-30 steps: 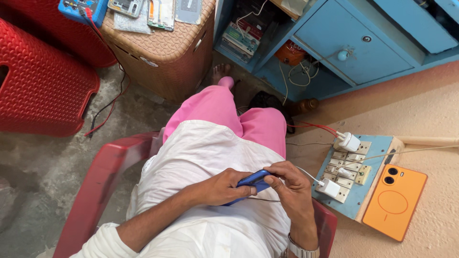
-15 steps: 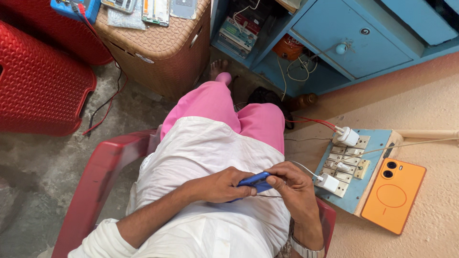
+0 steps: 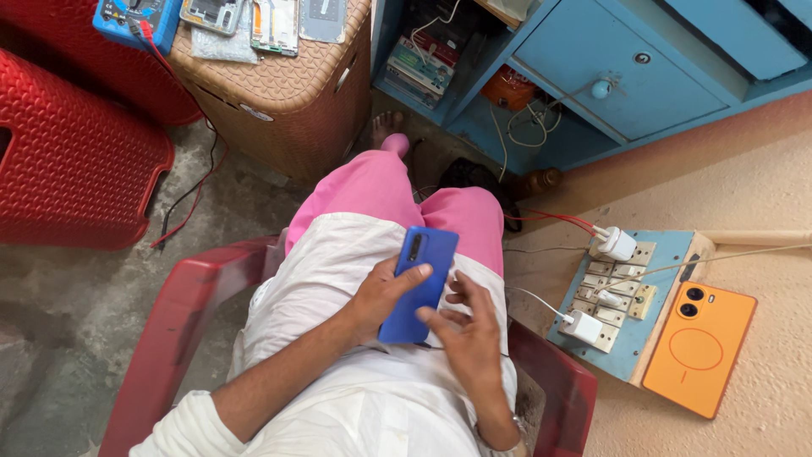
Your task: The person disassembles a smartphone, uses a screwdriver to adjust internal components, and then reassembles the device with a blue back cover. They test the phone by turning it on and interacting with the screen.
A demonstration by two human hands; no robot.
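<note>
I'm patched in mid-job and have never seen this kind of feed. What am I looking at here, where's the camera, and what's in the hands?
There is no machine here: these are a person's two bare hands. The single camera sits on the person's head and looks down at their lap as they sit in a red plastic chair. The left hand holds a blue phone back side up, fingers wrapped round its edge. The right hand touches the phone's lower end. To the right, a blue switchboard with white chargers plugged in lies beside an orange phone. Ahead stands a brown wicker stool carrying phone parts, with a blue cabinet beyond.
</note>
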